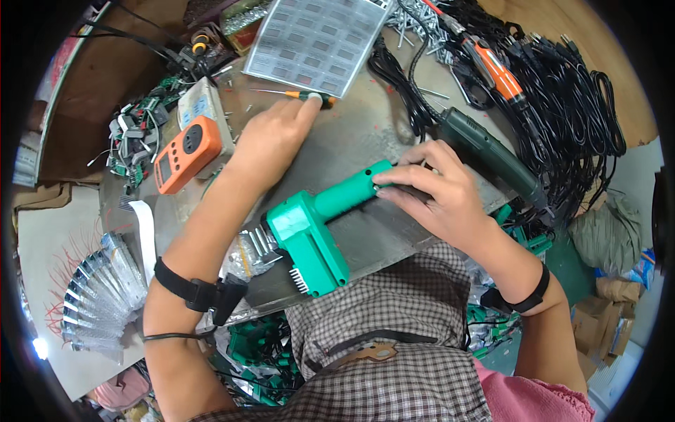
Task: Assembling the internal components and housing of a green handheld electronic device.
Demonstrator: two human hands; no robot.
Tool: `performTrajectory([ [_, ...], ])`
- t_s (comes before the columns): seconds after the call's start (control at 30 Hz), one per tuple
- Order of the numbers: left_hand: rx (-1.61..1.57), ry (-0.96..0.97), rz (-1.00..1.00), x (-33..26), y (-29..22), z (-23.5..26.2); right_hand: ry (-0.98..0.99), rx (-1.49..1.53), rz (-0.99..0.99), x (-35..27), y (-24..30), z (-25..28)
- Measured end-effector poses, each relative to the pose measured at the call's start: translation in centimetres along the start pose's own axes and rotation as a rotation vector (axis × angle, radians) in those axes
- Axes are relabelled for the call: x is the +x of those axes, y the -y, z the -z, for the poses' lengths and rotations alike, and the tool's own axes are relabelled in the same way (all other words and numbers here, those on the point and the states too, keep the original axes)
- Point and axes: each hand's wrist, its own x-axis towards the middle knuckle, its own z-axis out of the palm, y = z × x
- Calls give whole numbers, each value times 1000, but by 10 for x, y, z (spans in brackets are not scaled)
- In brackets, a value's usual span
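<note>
The end of the green tool's (313,225) handle is held by the right grip (439,190), its fingers and thumb bent close together there. Whether anything small is also pinched cannot be told. The tool's wider body, with a row of pale teeth, is set to the left of and below that grip, over the near edge of the surface (351,144).

The screwdriver (292,93) is touched at its handle by the curled fingers of the left grip (278,133); whether they are closed round it cannot be told. Its thin shaft is pointed leftward.

Just beyond the left grip, a clear sheet (316,46) is laid out; to its left, an orange meter (186,155) is placed, with circuit boards (133,137) heaped farther left. Just right of the right grip, a dark green driver (492,151) is seen lying at a slant. Beyond it, an orange driver (494,69) is rested among bundled black cables (580,105).
</note>
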Motion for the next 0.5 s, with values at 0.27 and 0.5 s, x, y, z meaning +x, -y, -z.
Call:
performTrajectory([
  [0.27, -1349, 171, 470, 4, -52, 38, -119, 151, -230, -7, -1, 29],
  [0.5, -1489, 127, 662, -3, -66, 35, -189, -106, -282, 24, -43, 84],
])
